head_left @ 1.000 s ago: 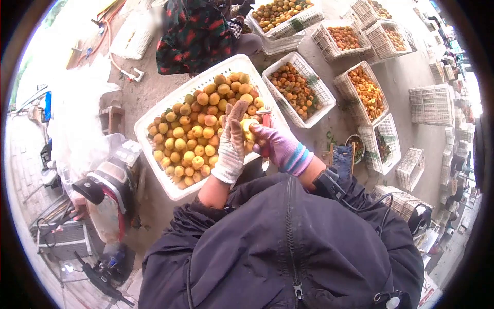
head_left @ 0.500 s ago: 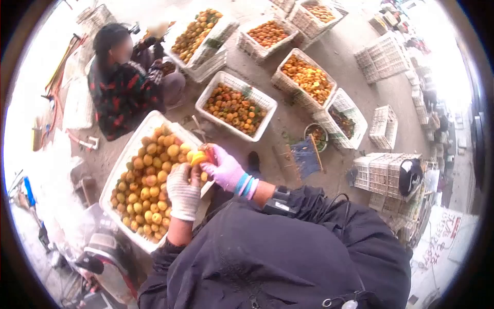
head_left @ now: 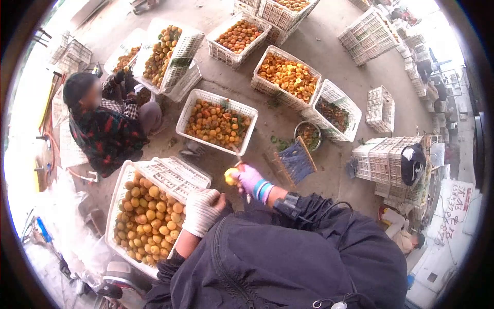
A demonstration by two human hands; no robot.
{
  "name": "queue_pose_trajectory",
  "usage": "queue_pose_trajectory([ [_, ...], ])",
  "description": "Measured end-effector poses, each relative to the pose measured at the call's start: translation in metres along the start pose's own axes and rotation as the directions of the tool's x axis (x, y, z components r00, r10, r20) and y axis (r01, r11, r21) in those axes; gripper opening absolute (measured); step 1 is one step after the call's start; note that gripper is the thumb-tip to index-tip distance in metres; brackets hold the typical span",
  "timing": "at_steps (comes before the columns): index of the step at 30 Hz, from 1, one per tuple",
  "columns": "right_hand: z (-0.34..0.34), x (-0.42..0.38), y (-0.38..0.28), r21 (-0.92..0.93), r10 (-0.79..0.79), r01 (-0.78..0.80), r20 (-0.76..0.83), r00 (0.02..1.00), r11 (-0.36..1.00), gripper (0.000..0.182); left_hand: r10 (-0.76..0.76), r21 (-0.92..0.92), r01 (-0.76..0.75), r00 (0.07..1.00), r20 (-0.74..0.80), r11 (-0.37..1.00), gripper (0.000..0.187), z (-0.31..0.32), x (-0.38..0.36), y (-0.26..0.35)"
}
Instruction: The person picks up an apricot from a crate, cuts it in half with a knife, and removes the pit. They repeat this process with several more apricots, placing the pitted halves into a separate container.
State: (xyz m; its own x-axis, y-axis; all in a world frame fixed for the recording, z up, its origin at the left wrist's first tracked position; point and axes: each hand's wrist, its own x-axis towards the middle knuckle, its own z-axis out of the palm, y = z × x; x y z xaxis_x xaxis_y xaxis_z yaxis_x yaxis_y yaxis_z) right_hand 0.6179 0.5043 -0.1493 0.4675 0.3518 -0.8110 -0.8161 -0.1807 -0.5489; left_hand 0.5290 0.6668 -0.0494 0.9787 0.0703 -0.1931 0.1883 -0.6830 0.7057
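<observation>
My right hand (head_left: 251, 181), in a purple glove with striped cuff, is closed on an orange-yellow apricot-like fruit (head_left: 231, 176). A thin object sticks up by these fingers, too small to name. My left hand (head_left: 203, 212), in a white knitted glove, is closed with curled fingers near my chest; what it holds, if anything, is hidden. Left of it, a white crate (head_left: 109, 226) full of whole apricots (head_left: 149, 219) stands close to my body. Ahead of my right hand stands another white crate (head_left: 180, 116) of apricots.
A person (head_left: 105, 118) sits at the left beside fruit crates. Farther off, a crate (head_left: 257, 85) holds halved fruit, next to a crate with dark scraps (head_left: 333, 116). A blue-topped folding stool (head_left: 296, 164) and a round bowl (head_left: 309, 135) stand right of centre. Stacked crates (head_left: 386, 159) are at the right.
My hands have come apart. The right has moved right and slightly down with the fruit, while the left has drawn down toward my chest. The whole view has shifted.
</observation>
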Motion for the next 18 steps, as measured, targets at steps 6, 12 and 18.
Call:
queue_pose_trajectory([
  [6,-0.163,0.097,-0.131,0.287,-0.047,0.141,-0.312,0.949,0.947,0.022,-0.123,0.116,0.133,0.989,-0.085,0.984,0.034,0.003,-0.019,-0.014],
  [12,-0.262,0.198,-0.201,-0.249,-0.348,0.243,-0.626,0.698,0.937,0.030,-0.478,0.115,0.475,0.878,0.003,0.873,0.035,0.020,-0.084,-0.051],
  [18,-0.150,0.124,-0.109,0.060,-0.150,0.171,-0.257,0.955,0.983,0.030,-0.672,0.075,0.707,0.696,-0.251,0.704,0.031,0.014,-0.132,-0.106],
])
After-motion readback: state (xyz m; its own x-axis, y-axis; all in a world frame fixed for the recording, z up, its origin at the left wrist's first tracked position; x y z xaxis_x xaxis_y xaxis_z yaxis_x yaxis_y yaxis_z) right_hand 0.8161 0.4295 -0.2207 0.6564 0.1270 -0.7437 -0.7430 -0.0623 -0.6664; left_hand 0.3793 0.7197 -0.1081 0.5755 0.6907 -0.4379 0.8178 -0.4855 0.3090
